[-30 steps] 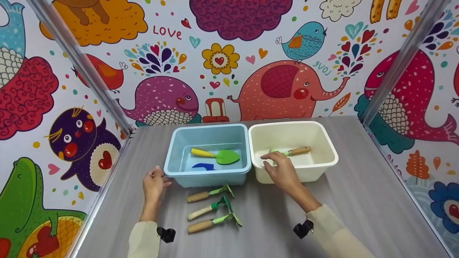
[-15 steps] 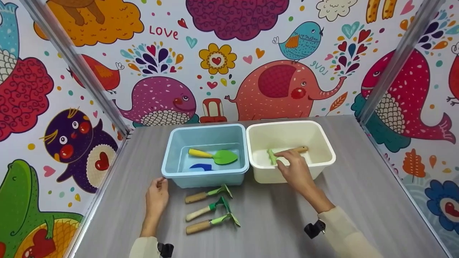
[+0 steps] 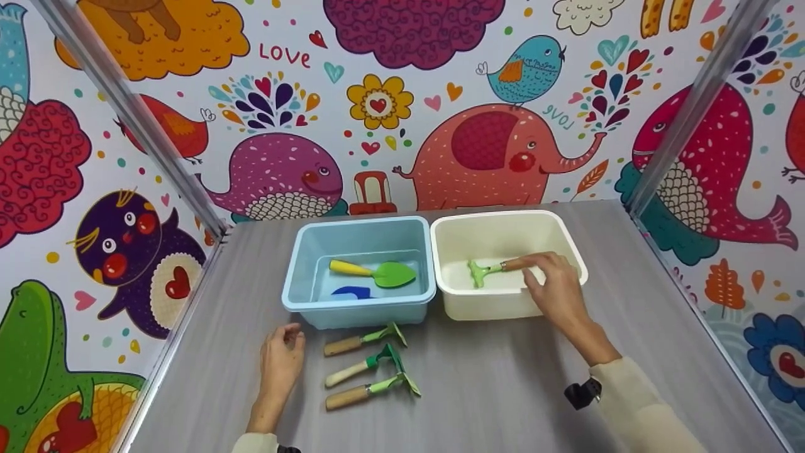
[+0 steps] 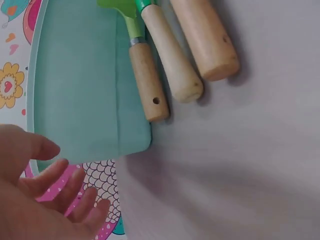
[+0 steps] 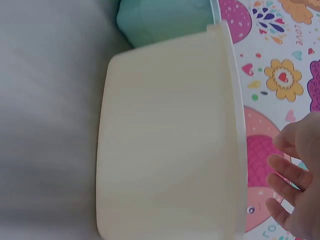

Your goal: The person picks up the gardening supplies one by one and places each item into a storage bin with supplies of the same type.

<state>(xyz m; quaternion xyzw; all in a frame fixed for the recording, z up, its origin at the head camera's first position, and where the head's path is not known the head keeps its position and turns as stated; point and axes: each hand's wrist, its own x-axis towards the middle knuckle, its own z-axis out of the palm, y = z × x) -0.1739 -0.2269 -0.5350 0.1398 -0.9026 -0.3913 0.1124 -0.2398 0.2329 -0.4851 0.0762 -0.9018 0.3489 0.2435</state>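
My right hand [image 3: 556, 286] is above the front rim of the cream bin [image 3: 462, 307], fingers loosely bent over a small hand rake [image 3: 481, 272]. The rake lies in the bin; its green head shows, and the fingers cover part of its wooden handle. In the right wrist view, no object is visible between the fingers [image 5: 287, 187]. Off the front left corner of the blue bin [image 3: 365, 316], my left hand [image 3: 280, 362] is relaxed and holds nothing. Beside it lie several garden hand tools with wooden handles and angled green heads, among them the nearest one [image 3: 349, 398].
Inside the blue bin are a green trowel [image 3: 393, 275] with a yellow handle and a blue piece [image 3: 355, 292], partly hidden by the rim. Both bins stand side by side on a grey table [image 3: 478, 390]. Printed cartoon walls [image 3: 383, 38] enclose it.
My right hand has moved right, from over the rake's head to over its handle, uncovering the head. My left hand has drawn back from the blue bin's corner.
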